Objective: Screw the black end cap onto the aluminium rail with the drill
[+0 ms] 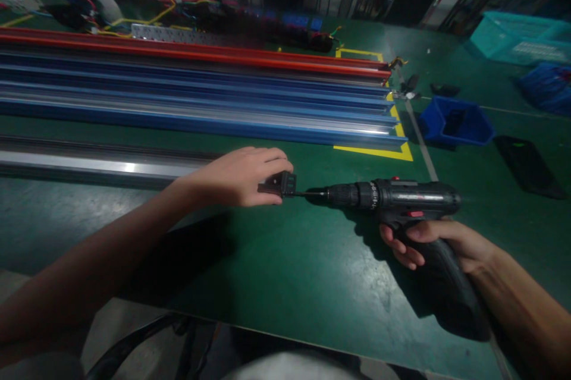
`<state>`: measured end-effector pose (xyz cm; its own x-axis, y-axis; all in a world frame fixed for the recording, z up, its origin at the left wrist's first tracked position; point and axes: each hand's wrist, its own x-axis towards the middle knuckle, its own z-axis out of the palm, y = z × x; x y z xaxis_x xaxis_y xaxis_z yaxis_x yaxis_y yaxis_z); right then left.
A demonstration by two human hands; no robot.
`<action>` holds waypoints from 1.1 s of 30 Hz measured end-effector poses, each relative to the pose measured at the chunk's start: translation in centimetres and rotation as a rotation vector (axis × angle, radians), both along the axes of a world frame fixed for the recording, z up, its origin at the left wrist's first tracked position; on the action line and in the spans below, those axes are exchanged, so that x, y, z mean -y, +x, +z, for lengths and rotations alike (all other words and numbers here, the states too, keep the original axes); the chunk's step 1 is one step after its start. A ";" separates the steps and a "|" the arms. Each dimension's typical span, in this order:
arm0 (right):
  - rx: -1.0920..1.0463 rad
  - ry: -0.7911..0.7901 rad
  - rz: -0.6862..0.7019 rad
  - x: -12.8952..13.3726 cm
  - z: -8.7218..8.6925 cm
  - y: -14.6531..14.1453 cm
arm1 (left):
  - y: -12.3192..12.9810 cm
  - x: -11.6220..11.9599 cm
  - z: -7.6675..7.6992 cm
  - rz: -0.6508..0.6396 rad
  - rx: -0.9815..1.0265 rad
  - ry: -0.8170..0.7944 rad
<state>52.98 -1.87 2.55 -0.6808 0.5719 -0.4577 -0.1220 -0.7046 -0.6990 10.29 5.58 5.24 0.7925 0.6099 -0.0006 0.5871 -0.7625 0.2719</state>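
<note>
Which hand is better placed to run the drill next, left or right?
Likely the right hand: it grips the drill, while the left hand holds the black piece facing the bit.

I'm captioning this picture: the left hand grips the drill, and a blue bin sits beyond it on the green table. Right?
Wrong side: the head view shows the right hand gripping the drill. The blue bin does sit beyond it on the green table.
</note>
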 end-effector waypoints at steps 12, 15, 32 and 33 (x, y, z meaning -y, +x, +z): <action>0.021 -0.003 -0.002 0.0 0.3 -0.2 | -0.1 0.0 0.0 -0.006 0.009 0.003; -0.002 -0.003 0.006 0.0 0.3 -0.2 | 0.0 -0.1 0.0 -0.005 0.007 0.002; -0.030 0.008 0.027 -0.2 -0.2 -0.1 | 0.1 0.1 0.0 -0.011 0.038 0.029; -0.031 0.010 0.028 -0.3 -0.2 -0.1 | 0.1 0.1 0.0 -0.008 0.041 0.031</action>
